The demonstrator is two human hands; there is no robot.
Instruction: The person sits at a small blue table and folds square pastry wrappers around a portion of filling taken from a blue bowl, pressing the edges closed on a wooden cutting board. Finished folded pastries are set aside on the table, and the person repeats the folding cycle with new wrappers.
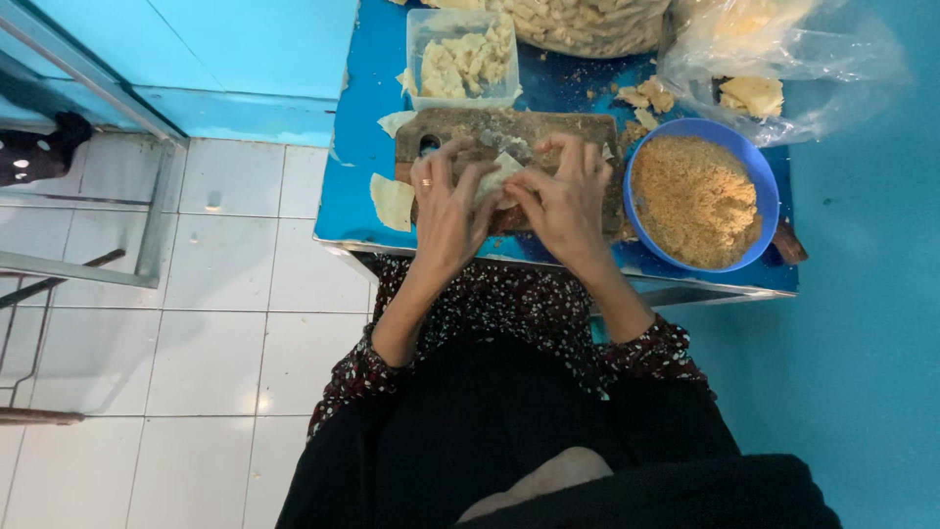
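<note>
Head view: left hand (pixel 446 211) and right hand (pixel 568 201) both pinch a pale dough wrapper (pixel 497 176) over the wooden cutting board (pixel 509 132); blue bowl of crumbs (pixel 697 201) at three o'clock.

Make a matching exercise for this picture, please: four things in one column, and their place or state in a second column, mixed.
Things:
1. blue bowl
2. clear plastic box
3. pale wrapper
4. loose wrapper sheet

Places or states:
A. lies flat on the blue table, left of the wooden board
B. full of brown crumbs
C. held between the left hand and the right hand
D. behind the board, holding pale pieces

Pairs: 1-B, 2-D, 3-C, 4-A
</note>
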